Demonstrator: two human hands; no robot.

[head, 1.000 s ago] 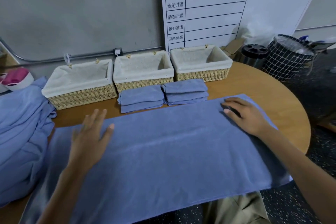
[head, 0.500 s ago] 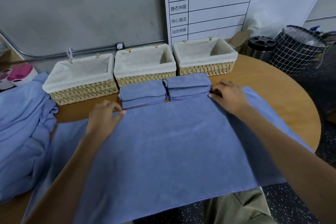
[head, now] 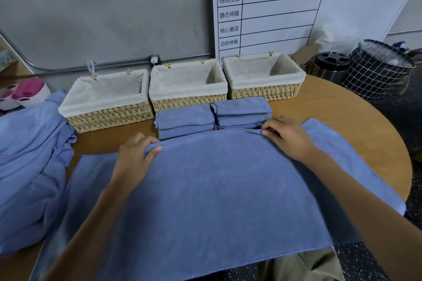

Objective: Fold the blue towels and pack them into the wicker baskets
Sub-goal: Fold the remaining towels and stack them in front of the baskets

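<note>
Two hands pinch the far edge of the spread blue towel [head: 217, 189]: left hand [head: 134, 157], right hand [head: 287, 137]. Towel lies just before the middle wicker basket [head: 189, 100], touching two folded towels [head: 214, 118].

Soft, even indoor light falls from overhead, leaving only faint shadows under the baskets [head: 187, 89]. The wide lens bends the edges, and the whole picture looks slightly soft.

Blue towel [head: 217, 189] spread flat; two folded towels [head: 212, 118] before three empty baskets [head: 187, 89].
</note>
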